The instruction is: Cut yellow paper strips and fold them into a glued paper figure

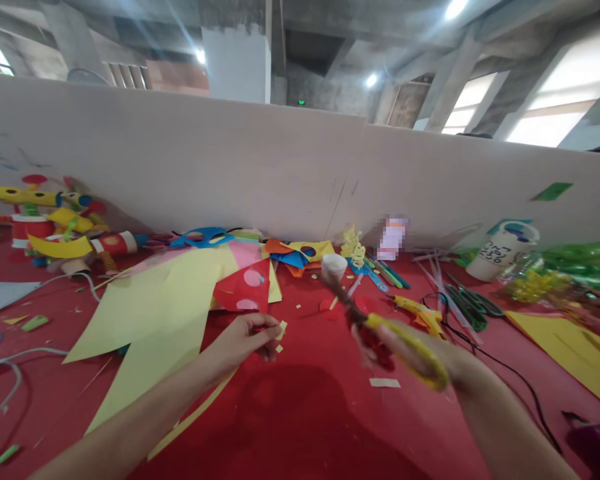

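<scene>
Between the fingertips of my left hand is a small pale yellow paper piece, pinched at its edge. A tiny paper scrap shows just below it. My right hand is closed around scissors with yellow and red handles, blurred by motion, the blades pointing up and left. Past the blade tips stands a small white cup. Behind my left hand lies a red paper piece with pink dots. Below my right hand, a pale paper strip rests on the red table.
Large pale yellow sheets cover the left. A yellow glue gun with a black cord, green scissors and a white bucket are to the right. Paper-cup figures stand far left. A white partition closes the back.
</scene>
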A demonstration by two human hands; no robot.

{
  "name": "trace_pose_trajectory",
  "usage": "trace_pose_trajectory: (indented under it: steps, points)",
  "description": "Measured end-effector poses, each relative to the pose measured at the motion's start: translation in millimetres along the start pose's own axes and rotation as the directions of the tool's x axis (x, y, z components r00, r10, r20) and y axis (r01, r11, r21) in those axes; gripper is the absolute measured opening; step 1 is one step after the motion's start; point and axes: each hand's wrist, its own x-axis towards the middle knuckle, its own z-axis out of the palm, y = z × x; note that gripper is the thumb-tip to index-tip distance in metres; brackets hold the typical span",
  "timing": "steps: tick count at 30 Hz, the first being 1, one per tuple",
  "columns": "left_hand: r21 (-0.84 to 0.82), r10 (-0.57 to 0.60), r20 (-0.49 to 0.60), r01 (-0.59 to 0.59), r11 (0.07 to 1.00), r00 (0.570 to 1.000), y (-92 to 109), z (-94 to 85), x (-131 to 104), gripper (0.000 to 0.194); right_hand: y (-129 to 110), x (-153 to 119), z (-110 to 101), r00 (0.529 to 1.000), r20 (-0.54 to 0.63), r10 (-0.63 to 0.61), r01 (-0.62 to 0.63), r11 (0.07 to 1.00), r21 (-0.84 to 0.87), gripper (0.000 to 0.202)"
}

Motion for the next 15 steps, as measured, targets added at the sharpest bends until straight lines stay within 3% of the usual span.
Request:
trace_pose_trajectory:
  steps: [1,2,7,15]
  points:
    - [0.004,0.003,-0.012,-0.003,1.000,1.000,1,-1.1,0,0.031,-8,-1,10,0.964,0.263,-0.043,0.018,0.995,0.099,0.054]
    - [0.003,0.008,-0.024,-0.008,1.000,1.000,3,-2.4,0,0.031,-15,-2,18,0.905,0.419,-0.080,0.016,0.988,0.153,0.055]
    - [-0.016,0.031,-0.034,-0.032,0.999,0.999,7,-7.6,0,0.026,-39,-4,42,0.898,0.431,-0.089,0.089,0.996,0.020,0.048]
    - [0.042,-0.055,-0.001,0.055,0.998,0.998,9,-10.5,-2,0.019,-30,-2,48,0.892,0.422,-0.164,0.212,0.975,-0.068,0.041]
